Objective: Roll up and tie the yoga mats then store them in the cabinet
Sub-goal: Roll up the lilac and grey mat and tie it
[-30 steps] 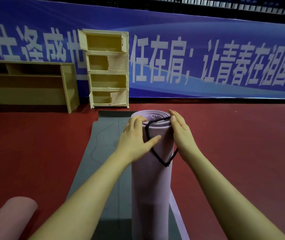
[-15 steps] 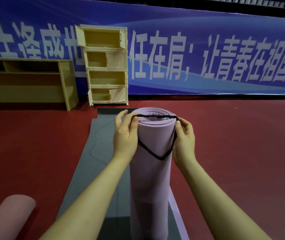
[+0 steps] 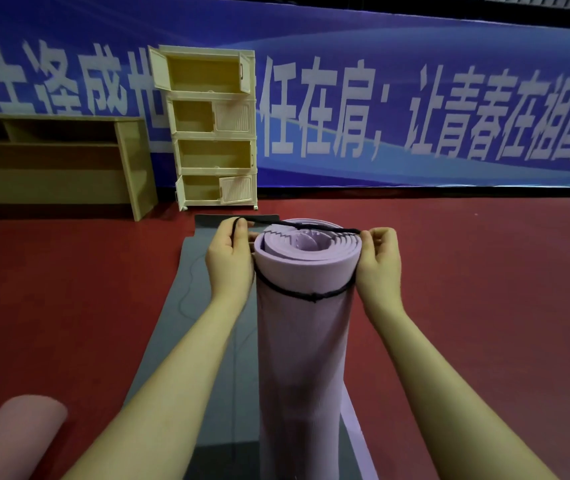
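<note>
The rolled purple mat (image 3: 302, 327) stands on end between the two hands, its long axis running up from the grey mat (image 3: 190, 299) on the floor, with the left hand (image 3: 230, 265) and right hand (image 3: 379, 268) equally near, each pinching a side of the black cord (image 3: 306, 295). Compared with half a second ago, the hands have spread, stretching the loop's far strand across the mat's top while the near strand sits lower around the roll; the cabinet (image 3: 212, 129) stands well beyond them.

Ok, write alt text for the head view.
Two hands, left hand and right hand, stretch a black cord loop over the top of an upright rolled purple yoga mat. It stands on a flat grey mat; an open cream cabinet stands beyond.
</note>
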Demonstrator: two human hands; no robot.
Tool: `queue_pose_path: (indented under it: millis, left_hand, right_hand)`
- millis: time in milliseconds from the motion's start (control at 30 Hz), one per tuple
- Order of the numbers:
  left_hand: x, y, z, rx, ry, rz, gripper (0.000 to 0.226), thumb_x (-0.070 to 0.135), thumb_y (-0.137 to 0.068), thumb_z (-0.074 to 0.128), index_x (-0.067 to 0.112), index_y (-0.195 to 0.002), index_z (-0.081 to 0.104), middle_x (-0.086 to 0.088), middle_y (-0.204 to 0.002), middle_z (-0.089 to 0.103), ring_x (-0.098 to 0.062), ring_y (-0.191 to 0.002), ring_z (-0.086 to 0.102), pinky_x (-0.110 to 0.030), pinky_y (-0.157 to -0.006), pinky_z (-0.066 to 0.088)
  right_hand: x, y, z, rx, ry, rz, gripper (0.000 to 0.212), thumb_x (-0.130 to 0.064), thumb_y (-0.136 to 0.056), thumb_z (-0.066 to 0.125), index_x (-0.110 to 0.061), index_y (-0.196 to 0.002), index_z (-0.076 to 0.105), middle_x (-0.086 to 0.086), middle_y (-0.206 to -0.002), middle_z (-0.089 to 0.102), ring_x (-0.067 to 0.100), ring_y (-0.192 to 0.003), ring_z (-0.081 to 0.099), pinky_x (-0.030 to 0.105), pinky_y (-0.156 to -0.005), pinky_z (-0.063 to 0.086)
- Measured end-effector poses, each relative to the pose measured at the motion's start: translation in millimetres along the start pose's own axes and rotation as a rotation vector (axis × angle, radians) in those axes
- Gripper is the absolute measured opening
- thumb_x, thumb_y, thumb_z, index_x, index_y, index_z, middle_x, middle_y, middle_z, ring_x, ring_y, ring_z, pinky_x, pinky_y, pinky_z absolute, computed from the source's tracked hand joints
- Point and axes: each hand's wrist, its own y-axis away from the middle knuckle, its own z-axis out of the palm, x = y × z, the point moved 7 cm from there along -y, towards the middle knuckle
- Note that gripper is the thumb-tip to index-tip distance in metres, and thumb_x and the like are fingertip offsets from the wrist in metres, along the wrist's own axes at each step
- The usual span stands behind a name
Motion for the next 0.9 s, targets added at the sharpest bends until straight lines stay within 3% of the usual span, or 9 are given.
queue_pose_path:
  millis: [100,200,367,433,533,600,667,767,900]
  left_hand:
    - [5.4,-5.6,2.9,0.007,-0.051,0.039,0.022,0.021,-0.1,0.045,0.011,-0.085,0.058,-0.01,-0.074,0.06,-0.014,-0.068,0.049,-0.025,-0.062,0.036]
    - [8.7,-7.3,4.9,-0.008,-0.088,0.071,0.023,0.02,-0.1,0.045,0.008,-0.085,0.058,-0.018,-0.075,0.06,-0.016,-0.066,0.046,-0.022,-0.058,0.035]
    - [9.1,-14.0,8.8,-0.124,-0.008,-0.001,0.023,0.019,-0.1,0.044,0.01,-0.083,0.056,-0.001,-0.065,0.057,-0.011,-0.062,0.05,-0.023,-0.062,0.04]
    - [8.3,-17.8,11.0,-0.156,0.027,-0.039,0.024,0.018,-0.1,0.043,0.014,-0.079,0.054,0.001,-0.065,0.056,-0.009,-0.06,0.051,-0.022,-0.062,0.042]
    - [-0.1,-22.5,15.0,-0.171,0.078,-0.155,0.021,0.018,-0.101,0.041,0.013,-0.084,0.053,-0.002,-0.07,0.059,-0.01,-0.062,0.056,-0.02,-0.06,0.045]
    - [-13.6,-23.4,17.4,-0.132,0.119,-0.303,0.02,0.017,-0.101,0.04,0.011,-0.087,0.052,-0.004,-0.072,0.059,-0.01,-0.057,0.056,-0.016,-0.048,0.043]
    - [-30.5,-21.9,18.8,-0.082,0.181,-0.469,0.021,0.016,-0.101,0.038,0.008,-0.09,0.054,-0.005,-0.07,0.057,-0.006,-0.044,0.051,-0.011,-0.036,0.036]
    - [-48.8,-21.9,22.8,-0.058,0.261,-0.604,0.02,0.017,-0.102,0.039,0.005,-0.102,0.055,-0.004,-0.07,0.058,-0.011,-0.051,0.05,-0.011,-0.035,0.037]
    - [-59.4,-21.9,21.0,-0.022,0.378,-0.665,0.018,0.013,-0.102,0.039,0.004,-0.095,0.052,-0.004,-0.059,0.052,-0.004,-0.034,0.048,-0.014,-0.037,0.041]
  right_hand:
    - [3.4,-12.0,2.5,-0.077,0.056,0.034,0.01,-0.021,-0.098,0.048,-0.016,-0.089,0.047,-0.008,-0.076,0.055,0.008,-0.069,0.048,0.031,-0.069,0.041]
    - [3.2,-20.5,3.7,-0.112,0.048,0.052,0.01,-0.019,-0.098,0.046,-0.016,-0.088,0.046,-0.008,-0.076,0.052,0.008,-0.07,0.046,0.023,-0.063,0.038]
    - [4.7,-25.3,4.1,-0.132,-0.013,0.15,0.015,-0.021,-0.1,0.043,-0.009,-0.092,0.047,-0.006,-0.079,0.055,0.005,-0.07,0.05,0.021,-0.061,0.041]
    - [7.5,-26.4,5.7,-0.14,-0.056,0.182,0.02,-0.019,-0.101,0.04,-0.007,-0.087,0.045,-0.008,-0.065,0.058,0.0,-0.057,0.051,0.018,-0.054,0.04]
    - [11.7,-25.8,8.3,-0.155,-0.141,0.233,0.034,-0.014,-0.102,0.037,-0.007,-0.069,0.043,-0.011,-0.044,0.056,-0.002,-0.041,0.046,0.015,-0.045,0.037]
    - [17.6,-23.7,9.0,-0.12,-0.192,0.307,0.042,-0.011,-0.102,0.036,-0.012,-0.06,0.04,-0.012,-0.037,0.049,-0.002,-0.035,0.04,0.016,-0.042,0.034]
    - [27.0,-19.7,11.7,-0.082,-0.267,0.415,0.041,-0.01,-0.102,0.035,-0.01,-0.062,0.043,-0.01,-0.036,0.048,0.0,-0.032,0.038,0.016,-0.039,0.032]
    - [39.4,-15.0,16.2,-0.038,-0.358,0.521,0.042,-0.007,-0.103,0.035,-0.007,-0.061,0.045,-0.008,-0.033,0.047,0.0,-0.028,0.038,0.012,-0.035,0.029]
    - [56.6,-8.5,13.8,-0.022,-0.404,0.595,0.032,-0.011,-0.103,0.038,-0.007,-0.074,0.051,-0.006,-0.046,0.063,0.008,-0.05,0.057,0.023,-0.05,0.045]
